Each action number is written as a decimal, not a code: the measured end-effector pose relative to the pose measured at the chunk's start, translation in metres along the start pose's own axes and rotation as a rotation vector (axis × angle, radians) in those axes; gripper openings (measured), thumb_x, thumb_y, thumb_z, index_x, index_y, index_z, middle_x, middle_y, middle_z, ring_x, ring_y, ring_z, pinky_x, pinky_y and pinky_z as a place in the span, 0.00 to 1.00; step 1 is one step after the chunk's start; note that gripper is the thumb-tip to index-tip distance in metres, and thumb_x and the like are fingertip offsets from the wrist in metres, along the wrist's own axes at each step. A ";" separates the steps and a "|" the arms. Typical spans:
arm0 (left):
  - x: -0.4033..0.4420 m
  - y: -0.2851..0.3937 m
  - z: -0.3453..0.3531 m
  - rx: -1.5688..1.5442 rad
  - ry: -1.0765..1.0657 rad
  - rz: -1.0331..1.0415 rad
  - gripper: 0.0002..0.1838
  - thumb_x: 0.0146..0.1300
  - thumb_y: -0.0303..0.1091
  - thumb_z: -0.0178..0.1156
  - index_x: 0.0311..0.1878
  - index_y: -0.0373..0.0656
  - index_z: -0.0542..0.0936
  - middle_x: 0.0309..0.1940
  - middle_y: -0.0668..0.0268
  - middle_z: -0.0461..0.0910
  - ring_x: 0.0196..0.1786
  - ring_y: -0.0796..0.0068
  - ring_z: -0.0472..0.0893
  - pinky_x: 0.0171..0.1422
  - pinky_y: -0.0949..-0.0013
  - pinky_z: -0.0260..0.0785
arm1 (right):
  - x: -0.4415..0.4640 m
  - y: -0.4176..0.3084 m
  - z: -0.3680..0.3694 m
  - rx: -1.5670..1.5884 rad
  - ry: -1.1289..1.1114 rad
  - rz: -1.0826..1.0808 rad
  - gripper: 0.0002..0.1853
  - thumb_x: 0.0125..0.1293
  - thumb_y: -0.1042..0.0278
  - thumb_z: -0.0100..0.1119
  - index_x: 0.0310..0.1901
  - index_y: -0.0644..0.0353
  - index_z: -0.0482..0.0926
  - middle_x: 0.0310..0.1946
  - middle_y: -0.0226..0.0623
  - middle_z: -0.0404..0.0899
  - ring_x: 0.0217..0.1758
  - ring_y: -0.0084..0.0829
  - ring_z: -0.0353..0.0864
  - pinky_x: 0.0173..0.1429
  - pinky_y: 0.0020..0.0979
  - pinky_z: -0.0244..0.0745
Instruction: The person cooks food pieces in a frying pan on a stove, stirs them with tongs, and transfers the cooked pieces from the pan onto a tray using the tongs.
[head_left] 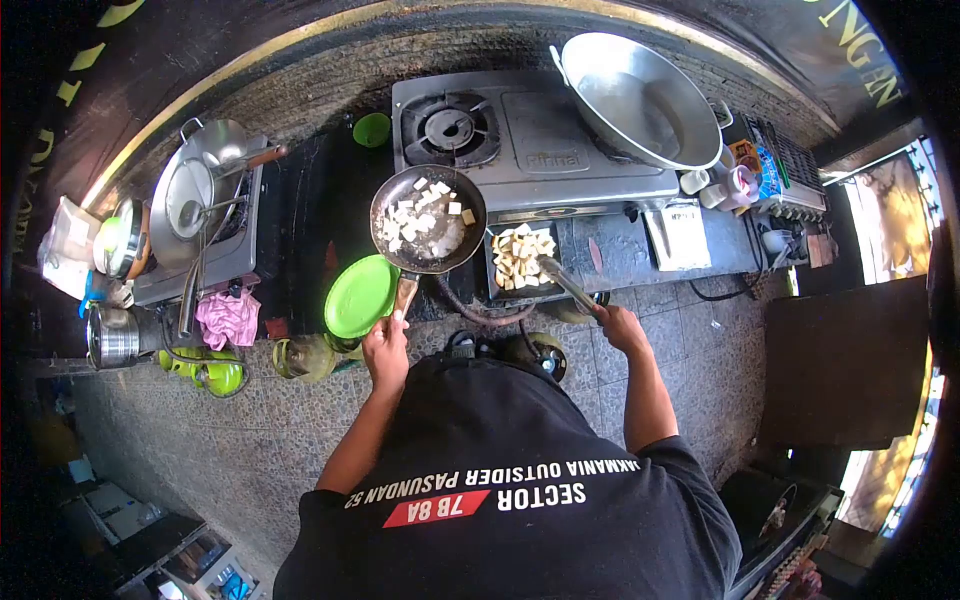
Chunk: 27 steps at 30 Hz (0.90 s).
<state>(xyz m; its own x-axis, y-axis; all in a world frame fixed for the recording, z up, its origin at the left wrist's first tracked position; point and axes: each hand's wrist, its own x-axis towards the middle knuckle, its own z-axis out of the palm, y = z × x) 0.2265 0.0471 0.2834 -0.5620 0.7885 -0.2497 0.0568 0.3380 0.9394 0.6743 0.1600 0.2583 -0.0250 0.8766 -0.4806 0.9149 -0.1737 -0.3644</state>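
Observation:
My left hand [386, 350] is closed round the handle of a dark frying pan [400, 188]. White cubes [425, 210] of food lie scattered in the pan, which is tilted up near the stove's front left corner. My right hand [622, 328] grips a long metal spatula [573, 287]; its far end is over a dark square tray [525, 293]. Pale cubes with browned sides [520, 252] fill this tray, just right of the pan. Beside the pan handle, near my left hand, is a green plate [360, 297].
A grey gas stove [560, 150] spans the counter back, bearing a large metal wok [650, 110] at right. A second stove at left holds another wok [180, 215] with utensils. A pink cloth [228, 320] hangs at the counter edge. Gas cylinders [303, 358] stand below.

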 end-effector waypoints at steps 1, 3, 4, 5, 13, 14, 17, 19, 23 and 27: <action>0.001 -0.002 0.000 0.021 0.004 0.020 0.21 0.78 0.48 0.61 0.33 0.40 0.82 0.17 0.75 0.68 0.21 0.83 0.67 0.27 0.70 0.57 | -0.002 -0.001 -0.001 0.001 0.000 0.001 0.32 0.80 0.40 0.47 0.40 0.67 0.84 0.36 0.58 0.85 0.48 0.61 0.85 0.53 0.54 0.75; 0.002 -0.003 0.001 0.041 0.005 0.040 0.21 0.78 0.48 0.61 0.33 0.40 0.82 0.17 0.75 0.68 0.21 0.83 0.67 0.27 0.70 0.57 | -0.005 -0.002 -0.003 0.034 0.002 0.025 0.32 0.80 0.40 0.48 0.40 0.68 0.84 0.37 0.60 0.85 0.49 0.62 0.84 0.54 0.55 0.75; 0.001 -0.002 0.001 0.016 -0.001 0.019 0.21 0.78 0.47 0.61 0.33 0.40 0.82 0.17 0.75 0.68 0.21 0.83 0.67 0.27 0.70 0.57 | -0.006 0.001 -0.002 0.033 0.002 0.027 0.32 0.80 0.40 0.48 0.40 0.68 0.84 0.37 0.60 0.85 0.49 0.62 0.84 0.54 0.55 0.75; 0.002 -0.001 0.002 -0.009 -0.006 -0.001 0.21 0.78 0.47 0.61 0.33 0.40 0.82 0.17 0.74 0.68 0.21 0.83 0.67 0.27 0.70 0.57 | -0.005 0.004 0.001 0.008 0.017 0.013 0.32 0.80 0.40 0.48 0.39 0.67 0.84 0.38 0.61 0.85 0.49 0.63 0.84 0.54 0.55 0.75; 0.001 0.004 0.006 -0.018 -0.007 0.002 0.20 0.77 0.46 0.61 0.33 0.40 0.81 0.19 0.75 0.69 0.22 0.83 0.67 0.28 0.70 0.58 | -0.008 0.001 -0.003 0.011 0.007 -0.015 0.33 0.80 0.39 0.48 0.38 0.67 0.84 0.38 0.64 0.84 0.49 0.64 0.83 0.52 0.58 0.75; 0.000 0.005 0.006 -0.009 -0.003 0.005 0.20 0.77 0.46 0.61 0.33 0.40 0.81 0.19 0.75 0.68 0.22 0.83 0.67 0.28 0.71 0.58 | -0.008 0.002 -0.004 -0.012 -0.003 -0.032 0.33 0.80 0.39 0.48 0.38 0.67 0.85 0.38 0.63 0.84 0.49 0.64 0.84 0.52 0.58 0.75; -0.001 0.005 0.005 -0.007 -0.010 0.017 0.20 0.77 0.46 0.61 0.33 0.40 0.81 0.19 0.75 0.69 0.22 0.83 0.67 0.28 0.71 0.58 | -0.006 0.005 -0.005 -0.030 0.006 -0.035 0.33 0.80 0.39 0.48 0.39 0.66 0.85 0.39 0.63 0.84 0.48 0.64 0.84 0.52 0.57 0.75; -0.002 0.004 0.006 -0.003 -0.005 0.017 0.20 0.77 0.46 0.61 0.33 0.39 0.81 0.19 0.75 0.68 0.22 0.83 0.67 0.28 0.71 0.58 | -0.007 0.002 -0.009 -0.023 0.025 -0.017 0.32 0.80 0.39 0.48 0.39 0.66 0.86 0.39 0.63 0.85 0.48 0.64 0.84 0.52 0.56 0.75; -0.002 0.004 0.005 0.018 -0.015 0.027 0.21 0.77 0.47 0.62 0.32 0.39 0.81 0.18 0.75 0.68 0.22 0.83 0.67 0.28 0.70 0.58 | -0.007 -0.003 -0.022 -0.124 -0.114 -0.050 0.29 0.83 0.45 0.42 0.46 0.65 0.85 0.42 0.62 0.85 0.50 0.64 0.83 0.53 0.59 0.75; -0.005 0.007 0.007 0.024 -0.013 0.007 0.22 0.77 0.48 0.62 0.32 0.39 0.82 0.18 0.74 0.68 0.22 0.82 0.67 0.28 0.70 0.58 | -0.009 0.001 -0.025 -0.014 -0.125 0.039 0.31 0.82 0.42 0.45 0.45 0.66 0.85 0.36 0.61 0.85 0.44 0.65 0.83 0.48 0.56 0.75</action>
<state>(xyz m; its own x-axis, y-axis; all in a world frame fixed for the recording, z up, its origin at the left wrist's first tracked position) 0.2358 0.0496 0.2898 -0.5506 0.7977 -0.2460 0.0807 0.3442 0.9354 0.6855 0.1631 0.2824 -0.0380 0.8064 -0.5901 0.9215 -0.2001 -0.3328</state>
